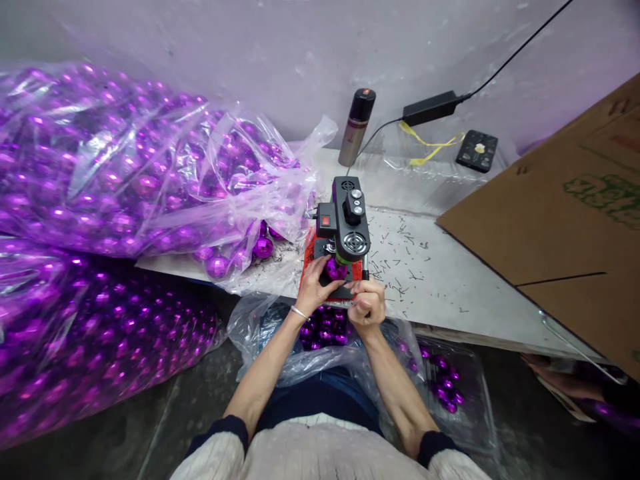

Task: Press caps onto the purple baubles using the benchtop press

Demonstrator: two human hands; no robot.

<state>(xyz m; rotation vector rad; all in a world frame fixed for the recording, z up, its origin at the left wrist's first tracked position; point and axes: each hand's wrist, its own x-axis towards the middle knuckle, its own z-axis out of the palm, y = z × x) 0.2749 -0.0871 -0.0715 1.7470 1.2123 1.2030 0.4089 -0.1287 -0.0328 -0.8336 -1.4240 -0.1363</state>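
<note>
A small black machine [350,217] with a red switch stands on a red base at the middle of the table. Under its round head, my left hand [316,285] holds a shiny purple ball [337,268] between thumb and fingers. My right hand [367,303] is closed at the machine's right front corner, around the end of a metal lever [365,267] with a black tip. Below the hands, an open plastic bag with several purple balls [325,328] lies at my lap.
Large clear bags of purple balls [100,167] fill the left side. Loose balls [263,247] lie beside the machine. Behind it stands a spray can [357,127], with a power adapter [431,108] to its right. A cardboard box [560,200] leans in from the right. Black scraps litter the white table [445,287].
</note>
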